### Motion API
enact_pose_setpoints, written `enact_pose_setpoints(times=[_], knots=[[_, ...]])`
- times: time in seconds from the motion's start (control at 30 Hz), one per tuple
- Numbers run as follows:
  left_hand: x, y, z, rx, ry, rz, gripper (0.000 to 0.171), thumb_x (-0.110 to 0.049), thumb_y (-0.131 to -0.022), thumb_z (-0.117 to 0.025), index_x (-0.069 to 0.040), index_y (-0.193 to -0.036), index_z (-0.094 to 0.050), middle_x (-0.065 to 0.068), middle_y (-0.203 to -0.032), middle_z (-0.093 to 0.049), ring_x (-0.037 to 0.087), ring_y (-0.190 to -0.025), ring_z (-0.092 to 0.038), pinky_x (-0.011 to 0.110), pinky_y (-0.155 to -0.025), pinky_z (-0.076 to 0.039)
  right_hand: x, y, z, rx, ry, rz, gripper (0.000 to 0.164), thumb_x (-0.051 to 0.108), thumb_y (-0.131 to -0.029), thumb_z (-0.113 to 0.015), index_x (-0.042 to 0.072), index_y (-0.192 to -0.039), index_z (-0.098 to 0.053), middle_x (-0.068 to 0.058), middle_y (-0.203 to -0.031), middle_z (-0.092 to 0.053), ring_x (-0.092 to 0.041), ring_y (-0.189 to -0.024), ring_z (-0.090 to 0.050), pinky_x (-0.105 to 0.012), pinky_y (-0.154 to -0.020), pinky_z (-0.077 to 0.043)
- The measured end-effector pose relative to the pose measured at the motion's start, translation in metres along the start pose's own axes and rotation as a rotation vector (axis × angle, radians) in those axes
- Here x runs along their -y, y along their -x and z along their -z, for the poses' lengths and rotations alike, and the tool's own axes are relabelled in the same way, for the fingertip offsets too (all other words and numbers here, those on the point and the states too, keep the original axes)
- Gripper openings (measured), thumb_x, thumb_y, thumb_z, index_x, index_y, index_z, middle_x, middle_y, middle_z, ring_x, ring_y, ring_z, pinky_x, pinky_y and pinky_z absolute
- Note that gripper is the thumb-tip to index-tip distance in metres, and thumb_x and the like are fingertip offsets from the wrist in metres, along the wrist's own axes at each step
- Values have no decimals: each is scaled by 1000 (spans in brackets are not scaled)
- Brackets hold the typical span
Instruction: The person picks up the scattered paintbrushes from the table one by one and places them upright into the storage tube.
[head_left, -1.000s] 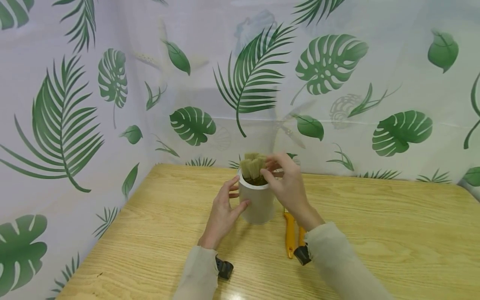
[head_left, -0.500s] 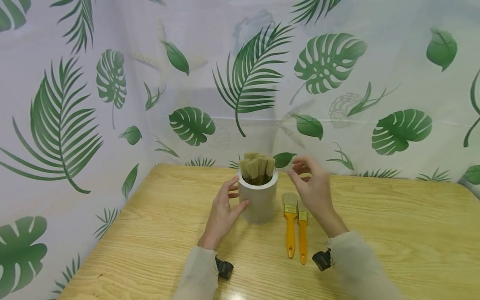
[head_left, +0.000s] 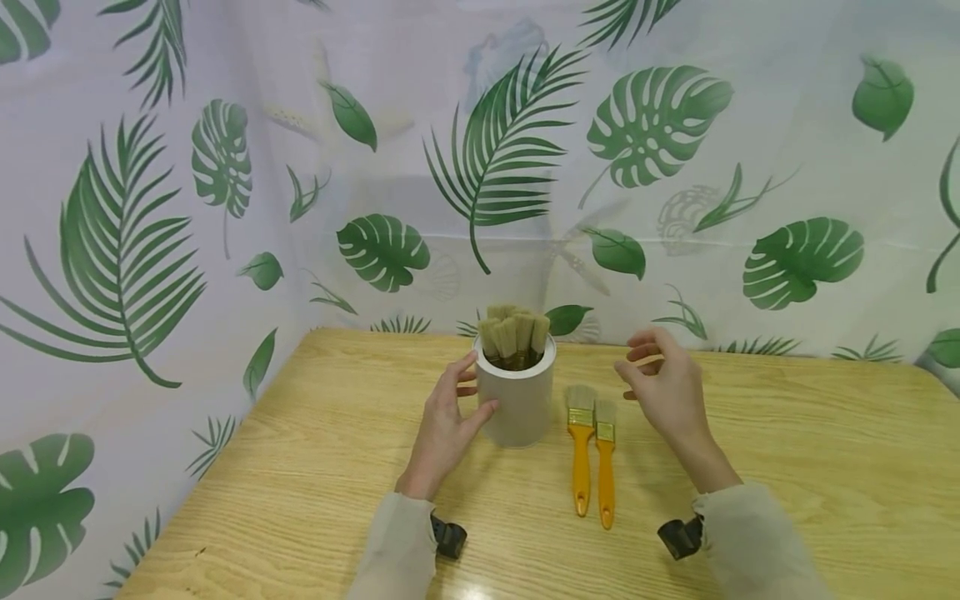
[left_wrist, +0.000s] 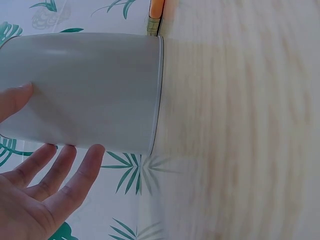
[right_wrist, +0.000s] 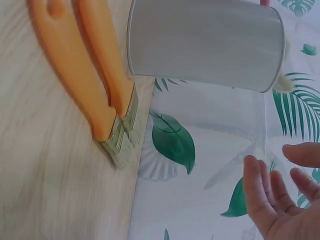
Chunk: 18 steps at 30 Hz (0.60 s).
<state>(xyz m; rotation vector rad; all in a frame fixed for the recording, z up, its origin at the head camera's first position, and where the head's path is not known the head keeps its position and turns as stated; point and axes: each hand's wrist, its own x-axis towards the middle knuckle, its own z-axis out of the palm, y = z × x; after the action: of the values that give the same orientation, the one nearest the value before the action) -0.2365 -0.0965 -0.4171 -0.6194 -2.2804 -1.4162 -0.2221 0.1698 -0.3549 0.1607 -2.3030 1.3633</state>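
A grey can with a white rim stands upright on the table, several pale-bristled brushes sticking up out of it. My left hand touches the can's left side, thumb on the front of the wall and fingertips along the side; the left wrist view shows those fingers fairly straight against it. To the right of the can two paintbrushes with orange handles lie side by side, a wider one and a narrower one, bristles pointing away. My right hand hovers right of them, fingers loosely bent, holding nothing.
The wooden table reaches back to a white cloth printed with green leaves, which also hangs along the left side. Each wrist carries a small black device, one on the left and one on the right.
My right hand has drawn away from the bristles at the can's top, moving right with nothing in it. The two paintbrushes it partly covered now show whole. My left hand stays on the can.
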Motion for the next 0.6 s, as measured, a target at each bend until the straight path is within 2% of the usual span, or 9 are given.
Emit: enact_pose_setpoints(times=[0.13, 0.43, 0.6], knots=[[1, 0, 1, -4, 4, -6, 62, -2, -91, -75, 0, -144, -43, 24, -133, -56, 42, -112, -61, 58, -91, -55, -2, 3, 6, 53, -14, -91, 29, -5, -93, -67, -7, -118, -53, -21, -99, -57, -3, -65, -61, -24, -55, -60], [0, 1, 1, 4, 1, 0, 61, -4, -93, -74, -3, -146, -43, 24, -129, -57, 43, -111, -61, 59, -89, -55, -13, 10, 13, 209, -31, -312, 48, 5, -97, -64, -12, -133, -39, -27, -113, -53, -26, -77, -69, -37, -57, -63], [0, 0, 0, 4, 0, 2, 62, -4, -92, -74, -2, -146, -42, 23, -131, -56, 42, -112, -61, 58, -92, -54, -22, 13, 14, 283, -69, -388, 50, 5, -98, -64, -13, -134, -34, -31, -114, -52, -35, -81, -70, -43, -59, -63]])
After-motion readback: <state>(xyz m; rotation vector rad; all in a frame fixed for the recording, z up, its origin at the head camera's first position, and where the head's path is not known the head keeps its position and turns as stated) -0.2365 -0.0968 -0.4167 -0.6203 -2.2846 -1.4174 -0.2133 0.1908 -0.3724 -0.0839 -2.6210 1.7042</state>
